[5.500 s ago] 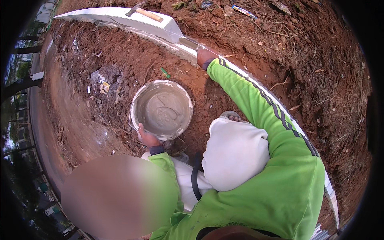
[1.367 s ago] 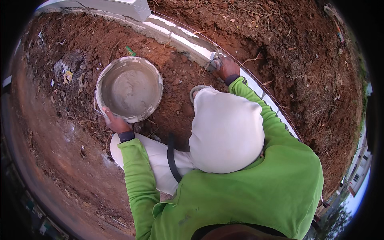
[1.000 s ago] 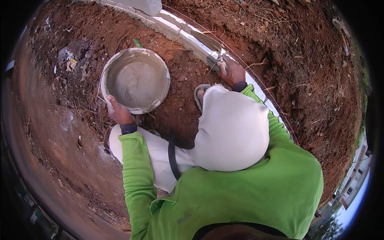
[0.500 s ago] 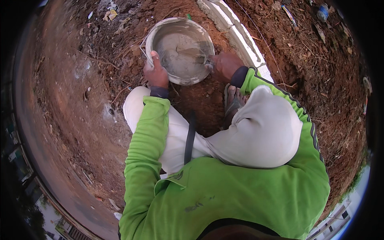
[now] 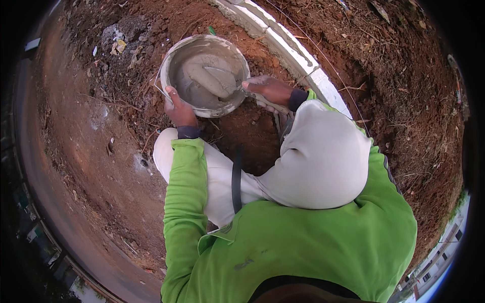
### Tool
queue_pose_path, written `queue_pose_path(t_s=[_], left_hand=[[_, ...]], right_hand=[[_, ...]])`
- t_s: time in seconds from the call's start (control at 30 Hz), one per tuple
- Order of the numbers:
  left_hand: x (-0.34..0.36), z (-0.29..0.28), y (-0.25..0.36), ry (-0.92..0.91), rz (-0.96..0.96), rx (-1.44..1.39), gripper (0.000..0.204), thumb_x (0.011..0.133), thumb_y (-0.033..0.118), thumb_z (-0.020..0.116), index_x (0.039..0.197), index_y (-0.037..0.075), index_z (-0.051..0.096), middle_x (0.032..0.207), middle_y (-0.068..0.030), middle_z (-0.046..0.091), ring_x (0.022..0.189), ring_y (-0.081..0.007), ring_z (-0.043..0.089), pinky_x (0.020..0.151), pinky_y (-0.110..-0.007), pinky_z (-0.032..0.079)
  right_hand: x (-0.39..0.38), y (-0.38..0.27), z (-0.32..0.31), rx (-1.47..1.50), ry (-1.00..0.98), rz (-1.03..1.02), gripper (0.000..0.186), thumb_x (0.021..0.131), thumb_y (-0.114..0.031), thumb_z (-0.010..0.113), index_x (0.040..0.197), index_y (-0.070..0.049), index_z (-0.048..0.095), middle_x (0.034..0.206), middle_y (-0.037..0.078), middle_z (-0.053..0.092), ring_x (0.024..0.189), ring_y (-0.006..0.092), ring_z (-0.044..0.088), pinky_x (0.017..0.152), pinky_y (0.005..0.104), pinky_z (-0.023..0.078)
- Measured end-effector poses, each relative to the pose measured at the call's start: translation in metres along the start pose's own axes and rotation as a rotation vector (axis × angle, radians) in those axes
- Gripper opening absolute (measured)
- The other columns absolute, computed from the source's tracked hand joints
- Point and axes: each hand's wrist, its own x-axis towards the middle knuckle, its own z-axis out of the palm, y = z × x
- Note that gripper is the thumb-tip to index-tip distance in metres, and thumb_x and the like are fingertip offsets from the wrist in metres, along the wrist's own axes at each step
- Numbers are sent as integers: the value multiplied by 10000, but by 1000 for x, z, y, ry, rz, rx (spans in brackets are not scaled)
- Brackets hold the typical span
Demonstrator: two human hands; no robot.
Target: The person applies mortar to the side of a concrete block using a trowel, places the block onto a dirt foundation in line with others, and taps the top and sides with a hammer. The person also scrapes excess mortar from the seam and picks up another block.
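A round bucket (image 5: pixel 168 56) with a mortar-smeared rim stands on the soil in front of me, grey wet mortar (image 5: pixel 183 90) inside. My left hand (image 5: pixel 180 110) is closed on its near left rim, the thumb on top. At the right side of the bucket my right hand (image 5: pixel 272 91) grips a trowel (image 5: pixel 241 89). A thick elongated heap of mortar (image 5: pixel 214 81) lies on the trowel's blade, which stays inside the bucket and is mostly covered.
A low curved row of white blocks (image 5: pixel 290 50) with grey mortar along it runs past the bucket on the right. Beside it a thin string (image 5: pixel 328 59) is stretched. Red soil with roots and litter surrounds me. My bent knee (image 5: pixel 328 156) is near my right forearm.
My right hand has turned and the trowel now carries a heap of mortar. My left hand keeps its grip on the rim. The whole view has shifted, bringing the bucket further left.
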Motion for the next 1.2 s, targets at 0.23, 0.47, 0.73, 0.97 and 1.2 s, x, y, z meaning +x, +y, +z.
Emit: queue_pose_path(t_s=[0.23, 0.47, 0.73, 0.97, 1.2], left_hand=[[4, -12, -7, 31, -85, -27, 624, 1064, 375, 515, 1337, -186, 519, 1292, -262, 612, 1096, -299, 613, 1018, -379, 438], [-1, -5, 4, 24, -113, -59, 646, 1067, 403, 511, 1364, -171, 509, 1321, -258, 594, 1139, -288, 597, 1018, -395, 452], [7, -17, -13, 4, -51, 115, 561, 1062, 334, 505, 1391, -121, 511, 1283, -218, 607, 1064, -269, 610, 973, -389, 492], [2, -12, -6, 37, -49, 73, 545, 1086, 302, 477, 1339, -179, 524, 1305, -267, 595, 1104, -282, 601, 999, -389, 465], [-5, -3, 9, 58, -126, 8, 567, 1091, 317, 461, 1341, -189, 513, 1309, -261, 592, 1124, -283, 599, 1023, -381, 456]], right_hand=[[-28, 22, -41, 444, -181, -201, 585, 1015, -521, 557, 1384, -67, 566, 777, 59, 627, 611, 143, 599, 576, 287, 492], [-45, 109, -97, -204, 805, -99, 616, 959, -578, 561, 1266, -61, 691, 1195, 238, 701, 1148, 348, 659, 1020, 421, 478], [-66, 168, -133, -849, 1091, 187, 391, 1006, -446, 518, 1269, -180, 634, 993, 200, 730, 896, 406, 701, 775, 513, 548], [-122, 200, -111, -869, 1214, 173, 402, 994, -432, 545, 1296, -178, 621, 1007, 198, 731, 923, 386, 707, 784, 511, 557], [-146, 235, -100, -853, 1178, 365, 452, 997, -459, 533, 1365, -204, 585, 964, 186, 735, 861, 394, 716, 730, 513, 561]])
